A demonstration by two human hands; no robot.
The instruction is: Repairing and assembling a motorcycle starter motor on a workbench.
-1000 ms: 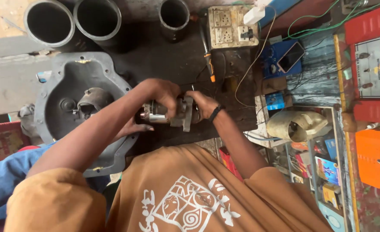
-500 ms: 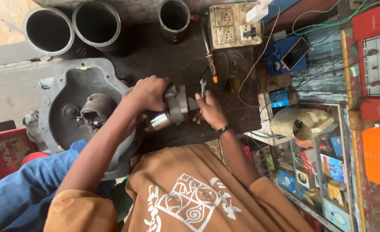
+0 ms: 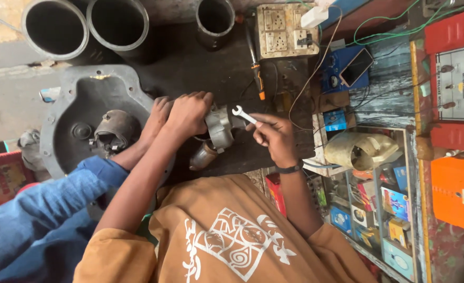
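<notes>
My left hand [image 3: 189, 112] grips the top of a grey metal motor housing [image 3: 220, 127], which stands on the dark worktop [image 3: 190, 68]. A dull cylindrical end [image 3: 202, 155] sticks out below the housing. My right hand [image 3: 277, 139] holds a small silver open-ended spanner [image 3: 242, 113], whose jaw points at the housing's right side. Another hand [image 3: 157, 114], on an arm in a blue sleeve [image 3: 93, 181], rests just left of my left hand.
A large round grey casing [image 3: 80, 99] with a hub lies at left. Three dark pipes [image 3: 56, 29] stand at the back. An orange-handled screwdriver [image 3: 258, 81], a socket board [image 3: 286, 30], a phone [image 3: 355, 67] and wires lie behind; shelves of boxes [image 3: 384, 204] stand at right.
My right hand has drawn back from the housing, the spanner now showing clearly in it. The housing has turned, and a second hand has come in beside my left.
</notes>
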